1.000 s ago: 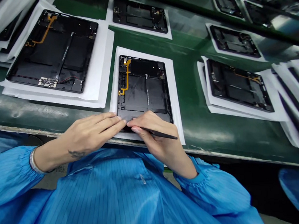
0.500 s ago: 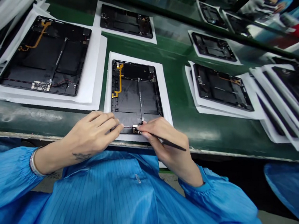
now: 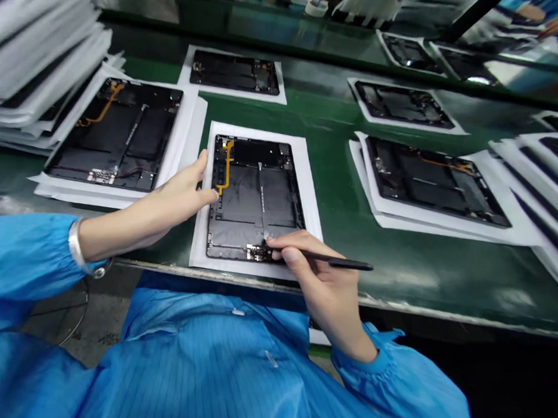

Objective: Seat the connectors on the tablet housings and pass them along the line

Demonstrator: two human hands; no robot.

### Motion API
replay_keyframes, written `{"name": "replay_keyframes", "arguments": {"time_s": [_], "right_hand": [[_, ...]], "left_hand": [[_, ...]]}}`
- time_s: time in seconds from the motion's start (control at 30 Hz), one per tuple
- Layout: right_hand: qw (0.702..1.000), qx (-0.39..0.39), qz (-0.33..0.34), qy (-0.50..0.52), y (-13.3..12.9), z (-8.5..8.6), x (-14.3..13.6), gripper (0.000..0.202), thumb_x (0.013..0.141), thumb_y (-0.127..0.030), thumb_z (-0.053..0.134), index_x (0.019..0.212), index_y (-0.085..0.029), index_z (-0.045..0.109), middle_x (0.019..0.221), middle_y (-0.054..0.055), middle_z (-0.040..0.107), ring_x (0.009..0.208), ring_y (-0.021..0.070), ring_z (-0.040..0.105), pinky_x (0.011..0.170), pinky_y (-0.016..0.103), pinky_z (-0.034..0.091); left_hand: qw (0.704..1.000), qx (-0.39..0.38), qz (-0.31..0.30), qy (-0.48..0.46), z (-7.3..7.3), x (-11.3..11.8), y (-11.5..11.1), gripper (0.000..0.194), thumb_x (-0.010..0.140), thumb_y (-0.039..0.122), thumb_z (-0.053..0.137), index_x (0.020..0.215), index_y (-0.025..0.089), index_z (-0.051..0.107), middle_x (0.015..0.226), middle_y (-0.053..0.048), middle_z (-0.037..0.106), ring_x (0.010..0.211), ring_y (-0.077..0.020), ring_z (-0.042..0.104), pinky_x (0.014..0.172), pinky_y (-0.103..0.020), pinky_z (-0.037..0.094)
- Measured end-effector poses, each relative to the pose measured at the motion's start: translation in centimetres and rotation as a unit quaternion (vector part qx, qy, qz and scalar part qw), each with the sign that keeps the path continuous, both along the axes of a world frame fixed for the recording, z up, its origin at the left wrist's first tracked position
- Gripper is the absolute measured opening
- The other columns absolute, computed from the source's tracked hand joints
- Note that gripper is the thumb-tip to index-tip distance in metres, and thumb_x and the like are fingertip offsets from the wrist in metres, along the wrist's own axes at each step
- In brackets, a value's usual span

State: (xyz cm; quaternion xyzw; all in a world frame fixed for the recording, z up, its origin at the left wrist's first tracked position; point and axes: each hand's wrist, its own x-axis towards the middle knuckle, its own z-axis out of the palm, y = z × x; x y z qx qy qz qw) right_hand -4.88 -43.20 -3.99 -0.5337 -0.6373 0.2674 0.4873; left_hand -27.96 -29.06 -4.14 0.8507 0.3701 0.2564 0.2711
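In front of me lies an open tablet housing [image 3: 240, 205], black, on a white sheet [image 3: 312, 187]. An orange flex cable [image 3: 229, 168] runs down its upper left side, and a small circuit board [image 3: 258, 253] sits at its near edge. My left hand [image 3: 186, 190] is at the housing's left side, thumb and finger apart, the thumb at its edge by the flex cable's lower end. With fingers closed, my right hand [image 3: 314, 264] grips a slim black stick-like tool [image 3: 344, 262] beside the circuit board. The fingers hide the tool's tip.
Another open housing [image 3: 121, 140] lies on sheets to the left, before a tall stack [image 3: 34, 67]. More housings lie behind [image 3: 235, 72] and to the right [image 3: 434, 179], near a second stack [image 3: 551, 215]. The green bench's front edge [image 3: 168, 267] runs close to me.
My left hand has moved from the housing's near left corner up to its left side, and its fingers have spread. My right hand stays near the circuit board with the tool tilted flatter.
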Motion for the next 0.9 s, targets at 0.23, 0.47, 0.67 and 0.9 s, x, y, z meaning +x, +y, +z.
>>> {"name": "replay_keyframes", "arguments": {"time_s": [0.23, 0.47, 0.67, 0.9], "right_hand": [[0.998, 0.060, 0.001, 0.031, 0.2, -0.1, 0.3, 0.015, 0.095, -0.025, 0.060, 0.092, -0.023, 0.075, 0.077, 0.002, 0.072, 0.070, 0.0165, 0.068, 0.064, 0.028, 0.056], [0.990, 0.139, 0.019, 0.031, -0.1, -0.3, 2.1, 0.016, 0.096, -0.025, 0.059, 0.093, -0.026, 0.074, 0.081, 0.001, 0.074, 0.075, 0.0155, 0.071, 0.067, 0.024, 0.058], [0.980, 0.178, 0.043, -0.081, 0.7, 2.0, 6.7, 0.017, 0.095, -0.034, 0.059, 0.088, -0.028, 0.074, 0.082, 0.000, 0.076, 0.072, 0.0178, 0.074, 0.060, 0.024, 0.060], [0.970, 0.201, 0.092, -0.102, 4.8, 3.3, 7.7, 0.017, 0.094, -0.036, 0.062, 0.088, -0.028, 0.076, 0.078, 0.000, 0.076, 0.065, 0.0176, 0.073, 0.055, 0.025, 0.058]], "left_hand": [[0.934, -0.315, 0.136, -0.104, 3.5, 4.0, 2.4, 0.024, 0.092, 0.026, 0.056, 0.114, 0.016, 0.052, 0.114, -0.018, 0.066, 0.090, -0.0185, 0.069, 0.072, -0.033, 0.058], [0.966, -0.205, 0.144, -0.058, 7.7, 4.9, 3.0, 0.028, 0.088, 0.028, 0.062, 0.068, 0.016, 0.048, 0.061, 0.001, 0.048, 0.051, -0.0084, 0.042, 0.049, -0.021, 0.031], [0.971, -0.084, 0.218, 0.042, 14.1, -3.1, 6.3, 0.021, 0.087, 0.029, 0.063, 0.073, 0.016, 0.055, 0.064, 0.001, 0.051, 0.054, -0.0096, 0.042, 0.054, -0.023, 0.030], [0.923, 0.056, 0.309, 0.221, 14.2, -8.6, 12.4, 0.035, 0.086, 0.019, 0.069, 0.118, 0.010, 0.059, 0.110, -0.009, 0.062, 0.101, -0.0217, 0.058, 0.092, -0.036, 0.046]]}}
